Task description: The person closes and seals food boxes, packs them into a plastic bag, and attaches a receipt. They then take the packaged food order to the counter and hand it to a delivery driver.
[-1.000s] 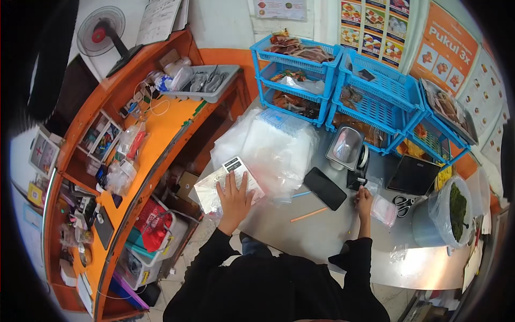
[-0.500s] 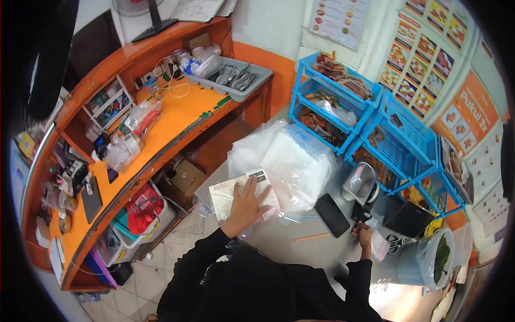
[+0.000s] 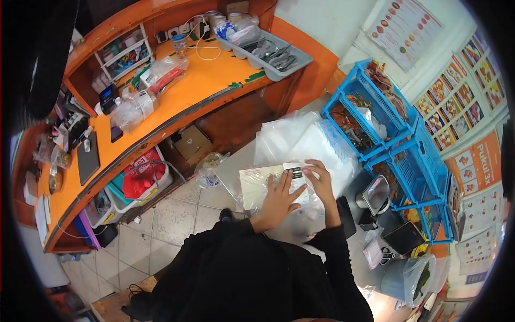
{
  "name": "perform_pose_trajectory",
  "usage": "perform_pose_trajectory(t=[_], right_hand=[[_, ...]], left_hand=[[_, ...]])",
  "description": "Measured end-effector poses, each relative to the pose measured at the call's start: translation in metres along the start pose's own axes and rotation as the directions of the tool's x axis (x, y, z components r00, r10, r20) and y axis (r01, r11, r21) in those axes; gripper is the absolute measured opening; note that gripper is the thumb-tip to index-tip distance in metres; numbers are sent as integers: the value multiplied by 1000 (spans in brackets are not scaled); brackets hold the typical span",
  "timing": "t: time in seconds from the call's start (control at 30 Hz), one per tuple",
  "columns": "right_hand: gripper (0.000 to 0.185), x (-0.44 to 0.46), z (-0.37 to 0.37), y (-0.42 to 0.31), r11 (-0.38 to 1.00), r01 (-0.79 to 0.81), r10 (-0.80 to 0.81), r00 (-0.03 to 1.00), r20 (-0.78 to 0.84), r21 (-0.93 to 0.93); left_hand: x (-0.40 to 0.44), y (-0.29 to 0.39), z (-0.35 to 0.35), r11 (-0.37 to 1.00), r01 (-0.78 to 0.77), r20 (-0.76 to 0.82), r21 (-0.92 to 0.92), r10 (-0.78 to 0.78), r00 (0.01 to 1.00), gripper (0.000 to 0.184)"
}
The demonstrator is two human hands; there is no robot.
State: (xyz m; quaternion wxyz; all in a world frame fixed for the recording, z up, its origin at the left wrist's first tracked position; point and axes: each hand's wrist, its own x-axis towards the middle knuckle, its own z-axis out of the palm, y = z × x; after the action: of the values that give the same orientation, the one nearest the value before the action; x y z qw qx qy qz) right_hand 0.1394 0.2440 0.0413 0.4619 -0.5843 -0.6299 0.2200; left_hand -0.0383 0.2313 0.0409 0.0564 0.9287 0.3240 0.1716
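My left hand [image 3: 276,201] lies with spread fingers on a flat cream-coloured paper piece [image 3: 252,190], pressing on it near the front of the grey table. A white section with a dark printed label [image 3: 293,169] shows at its right side. My right hand [image 3: 320,185] is at that label's right edge, its fingers bent and close together; whatever they pinch is too small to make out. Behind both hands spreads a stack of clear plastic bags [image 3: 300,139]. A black phone [image 3: 346,217] lies right of my right wrist, partly covered by my sleeve.
Blue stacked baskets [image 3: 397,145] with packets stand at the back right. Near them are a metal container [image 3: 374,193], scissors [image 3: 386,256] and a bag-lined bucket [image 3: 410,282]. An orange counter [image 3: 209,70] with a grey cutlery tray [image 3: 268,56] curves along the left.
My right hand has left the stapler-like black object at the right and come to the label beside my left hand. The view has turned, and my left hand still rests on the paper piece.
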Motion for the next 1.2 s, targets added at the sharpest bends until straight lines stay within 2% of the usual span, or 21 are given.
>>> perform_pose_trajectory(t=[0.1, 0.2, 0.3, 0.33, 0.43, 0.47, 0.57, 0.6, 0.7, 0.73, 0.83, 0.9, 0.97, 1.03, 1.1, 1.13, 1.17, 1.2], right_hand=[[11, 26, 19, 15, 980, 54, -35, 994, 100, -192], [29, 31, 19, 22, 990, -133, 140, 964, 227, -48], [53, 33, 23, 14, 862, -414, 366, 908, 204, 292], [66, 36, 24, 8, 843, -446, 400, 893, 204, 299], [62, 50, 31, 29, 611, -664, 536, 748, 393, 431], [57, 55, 32, 30, 533, -733, 572, 681, 458, 423], [53, 69, 28, 47, 445, -840, 584, 535, 611, 310], [50, 71, 28, 42, 453, -868, 659, 481, 578, 206], [50, 64, 24, 66, 485, -868, 711, 464, 528, 110], [48, 54, 20, 64, 530, -834, 715, 537, 448, 154], [38, 12, -3, 47, 767, -613, 580, 788, 206, 190], [33, -30, -34, 33, 862, -480, 482, 876, 30, 162], [27, -86, -74, 37, 887, -426, 451, 881, -141, 177], [24, -143, -111, 59, 939, -324, 340, 838, -428, 112], [24, -201, -147, 113, 936, -350, 216, 661, -719, -40], [27, -216, -159, 114, 803, -584, 265, 529, -806, -120], [31, -228, -169, 115, 606, -780, 266, 384, -884, -156], [32, -238, -176, 127, 673, -728, 221, 362, -906, -126]], left_hand=[[1, -2, 9, 999, 24, 11, 27, -24, 1000, 61], [2, -4, 13, 999, 44, 13, 22, -44, 999, 62], [0, -2, 13, 998, 37, 17, 41, -37, 999, 63], [0, -2, 13, 998, 38, 24, 42, -39, 999, 63], [1, -2, 11, 998, 29, 32, 55, -31, 999, 63], [0, -1, 11, 998, 25, 29, 59, -26, 999, 63], [-2, -1, 13, 997, 9, 6, 72, -9, 1000, 62], [-2, 0, 14, 997, 5, -4, 75, -5, 1000, 62], [-2, 3, 10, 997, 5, -19, 78, -4, 1000, 62], [-3, 3, 7, 999, -2, -47, 42, 4, 999, 61], [-8, 12, 2, 999, -8, -71, 33, 11, 997, 61], [-18, 19, 8, 996, -76, -98, -53, 71, 993, 57], [-32, 31, 13, 982, -149, -96, -113, 138, 986, 53], [-54, 41, 32, 923, -232, -173, -305, 186, 967, 48], [-70, 48, 48, 863, -283, -201, -417, 216, 955, 48], [-77, 54, 55, 852, -150, -177, -502, 69, 982, 48], [-83, 59, 62, 815, -18, -140, -579, -78, 987, 48], [-88, 64, 68, 756, 112, -89, -645, -219, 972, 48]])
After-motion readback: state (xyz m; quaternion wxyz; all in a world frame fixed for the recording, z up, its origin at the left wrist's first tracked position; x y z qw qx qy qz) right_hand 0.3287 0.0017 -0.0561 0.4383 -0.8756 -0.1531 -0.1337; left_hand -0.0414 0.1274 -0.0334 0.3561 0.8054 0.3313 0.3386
